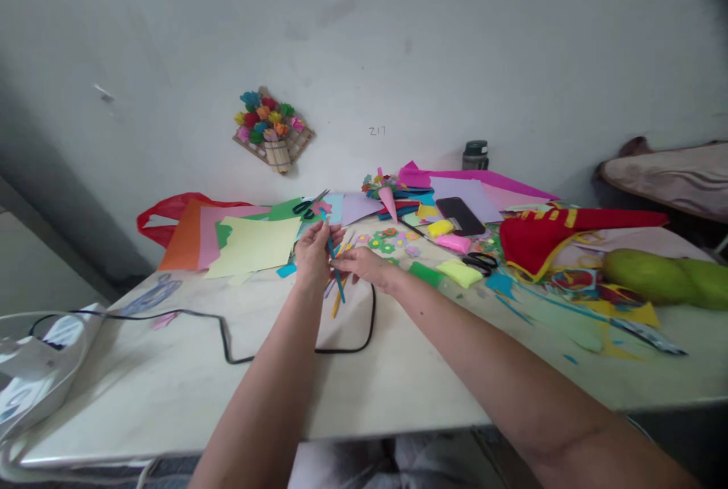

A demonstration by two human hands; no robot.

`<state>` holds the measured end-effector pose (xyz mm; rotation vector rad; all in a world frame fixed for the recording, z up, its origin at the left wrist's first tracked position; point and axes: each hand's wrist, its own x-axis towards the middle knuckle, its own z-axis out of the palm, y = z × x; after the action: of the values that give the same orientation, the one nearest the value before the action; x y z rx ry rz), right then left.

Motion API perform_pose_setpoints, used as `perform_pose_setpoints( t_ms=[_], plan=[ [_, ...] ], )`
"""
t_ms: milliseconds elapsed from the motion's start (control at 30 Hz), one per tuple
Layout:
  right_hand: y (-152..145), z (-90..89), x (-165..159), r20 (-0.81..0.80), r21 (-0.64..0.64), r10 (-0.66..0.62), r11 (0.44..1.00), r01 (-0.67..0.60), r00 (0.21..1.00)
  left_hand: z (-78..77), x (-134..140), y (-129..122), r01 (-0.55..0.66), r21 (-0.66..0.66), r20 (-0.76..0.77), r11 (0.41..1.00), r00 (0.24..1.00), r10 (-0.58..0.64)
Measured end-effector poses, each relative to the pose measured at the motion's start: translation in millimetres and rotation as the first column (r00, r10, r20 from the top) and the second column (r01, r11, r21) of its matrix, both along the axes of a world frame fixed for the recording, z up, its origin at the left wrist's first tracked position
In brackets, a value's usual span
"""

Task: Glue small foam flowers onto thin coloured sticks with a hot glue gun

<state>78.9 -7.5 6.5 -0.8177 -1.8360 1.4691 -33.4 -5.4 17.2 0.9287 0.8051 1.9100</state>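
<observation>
Clock positions are read outward from the person's hands, twelve toward the wall. The grey wall (523,49) backs the work area; the pale table (398,383) carries the materials. A red cloth (523,242) with yellow trim lies at three o'clock. Coloured paper sheets (255,246), the front one pale yellow, overlap between nine and ten. A rounded green object (648,275) sits farther out at three. A white power strip (73,333) occupies the table's end, between eight and nine; a black cord (171,312) runs from it and loops at six. A flower wall hanging (273,129) is mounted at eleven.

The left hand (315,248) pinches the upper part of a blue strip (340,284) between thumb and fingers. The right hand (367,265) grips the same strip lower down with its fingertips. The strip stands tilted, directly between both hands. Whether either hand touches the yellow strip (335,305) just beside it cannot be determined.

A dark phone (462,216) lies between two and three o'clock. Black-handled scissors (307,208) rest at eleven, partly open. Small flower cut-outs (388,248) lie near the right hand, between two and three.
</observation>
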Motion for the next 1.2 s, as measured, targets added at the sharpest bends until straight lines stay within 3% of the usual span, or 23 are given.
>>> perform_pose_setpoints(
  t_ms=[133,433,567,733,1033,1200],
  plan=[
    [-2.5,-1.8,-3.7,0.029,0.100,-0.097,0.991,0.094,0.995,-1.7,-2.0,0.6,0.017,-0.014,0.001,1.000,1.000,-0.017],
    [2.3,-3.1,6.5,0.009,-0.034,-0.009,0.999,0.009,1.000,-3.5,-17.9,-2.0,0.025,-0.084,-0.177,0.996,0.983,-0.040],
    [5.6,-2.9,10.1,-0.023,-0.098,0.002,0.995,-0.005,1.000,-7.9,-17.0,1.4,-0.084,-0.061,-0.295,0.995,0.953,0.062],
    [5.5,-1.2,10.8,-0.035,-0.099,-0.006,0.995,0.003,0.999,-18.4,-18.9,11.0,-0.289,0.024,-0.466,0.957,0.844,0.266],
    [8.1,-0.9,14.7,0.030,-0.137,-0.015,0.990,0.018,0.999,-20.3,-19.1,9.9,-0.325,0.038,-0.529,0.945,0.796,0.295],
    [8.6,0.5,18.1,0.015,-0.121,0.009,0.993,-0.007,1.000,-18.4,-17.2,9.0,-0.409,0.054,-0.537,0.911,0.757,0.372]
  ],
)
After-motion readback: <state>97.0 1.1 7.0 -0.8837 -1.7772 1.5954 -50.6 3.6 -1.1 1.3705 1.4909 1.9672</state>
